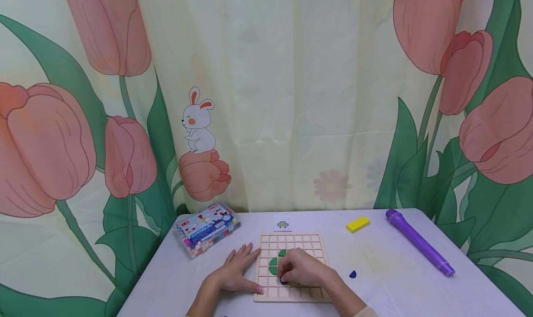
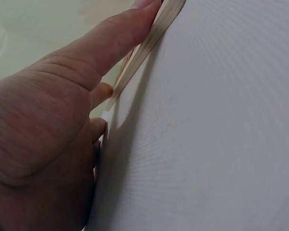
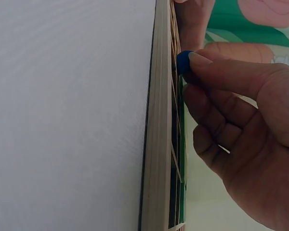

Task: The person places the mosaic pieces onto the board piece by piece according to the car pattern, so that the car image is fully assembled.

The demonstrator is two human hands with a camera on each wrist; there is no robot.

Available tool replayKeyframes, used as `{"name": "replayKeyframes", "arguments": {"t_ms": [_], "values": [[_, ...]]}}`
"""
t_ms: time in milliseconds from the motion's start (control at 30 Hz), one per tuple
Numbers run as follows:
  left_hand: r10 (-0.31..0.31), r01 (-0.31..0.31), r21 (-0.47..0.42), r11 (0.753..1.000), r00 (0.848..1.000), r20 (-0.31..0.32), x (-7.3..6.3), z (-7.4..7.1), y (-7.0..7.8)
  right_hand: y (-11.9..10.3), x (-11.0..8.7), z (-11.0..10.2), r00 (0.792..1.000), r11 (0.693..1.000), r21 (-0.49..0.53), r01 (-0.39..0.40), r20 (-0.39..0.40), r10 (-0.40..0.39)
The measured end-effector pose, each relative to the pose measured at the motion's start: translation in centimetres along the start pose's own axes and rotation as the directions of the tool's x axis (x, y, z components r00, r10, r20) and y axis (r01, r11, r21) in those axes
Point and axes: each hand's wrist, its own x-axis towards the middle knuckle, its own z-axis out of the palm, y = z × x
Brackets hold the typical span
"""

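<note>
A wooden grid board [image 1: 291, 300] lies on the white table, with green rounded pieces [image 1: 273, 266] in some of its squares. My right hand [image 1: 306, 268] is over the board and pinches a small dark blue piece [image 3: 184, 62] between thumb and fingers, at a square in the lower left part. Its palm and fingers hide several squares. With fingers spread, my left hand [image 1: 237, 271] rests at the board's left side. The left thumb lies on the lower left corner, seen from below in the left wrist view, against the wooden edge [image 2: 144, 50].
Behind the board lies a small printed card [image 1: 282, 223]. A clear plastic box [image 1: 210, 229] of coloured pieces stands at the back left. To the right are a dark blue half-round piece [image 1: 353, 274], a yellow block [image 1: 358, 224] and a long purple stick [image 1: 420, 243].
</note>
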Motion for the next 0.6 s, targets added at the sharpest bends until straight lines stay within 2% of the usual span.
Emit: {"name": "replayKeyframes", "arguments": {"t_ms": [267, 600], "values": [[0.003, -0.003, -0.008, 1.0, 1.0, -0.005, 0.03, -0.02, -0.03, -0.16, 0.09, 0.21, 1.0, 1.0, -0.025, -0.006, -0.007, 0.006], [-0.007, 0.007, -0.001, 1.0, 1.0, 0.005, 0.42, 0.09, -0.57, 0.24, 0.18, 0.47, 0.999, 0.998, -0.021, -0.054, -0.005, 0.054]]}}
